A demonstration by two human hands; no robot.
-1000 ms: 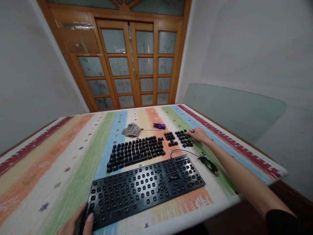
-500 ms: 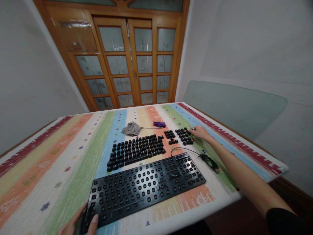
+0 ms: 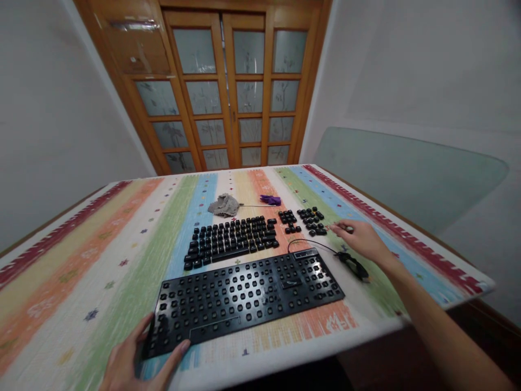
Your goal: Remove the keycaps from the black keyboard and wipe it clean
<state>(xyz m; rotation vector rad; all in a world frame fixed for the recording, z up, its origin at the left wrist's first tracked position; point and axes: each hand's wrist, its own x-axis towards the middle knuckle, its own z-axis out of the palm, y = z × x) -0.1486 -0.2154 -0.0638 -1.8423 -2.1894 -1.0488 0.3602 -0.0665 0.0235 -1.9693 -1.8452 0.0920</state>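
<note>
My left hand (image 3: 138, 361) grips the near left corner of a black keyboard base (image 3: 248, 297) without its keycaps. The thumb rests at the front edge and the fingers at the left side. My right hand (image 3: 362, 239) is closed, fingertips pinched together, just right of the loose number-pad keycaps (image 3: 312, 220). Something small and shiny shows at those fingers; its kind cannot be made out. Behind the base lies the main block of black keycaps (image 3: 232, 239), laid out in rows. A smaller keycap group (image 3: 288, 217) sits between the two.
A coiled black cable (image 3: 353, 267) runs from the base's back edge to the right. Farther back lie a crumpled grey cloth (image 3: 223, 205), a thin rod (image 3: 256, 206) and a purple bundle (image 3: 270, 200). A striped cloth (image 3: 114, 282) covers the table.
My right hand has drawn back from the far side of the number-pad keycaps to their near right. More of my left hand shows at the base's corner. The view has shifted slightly.
</note>
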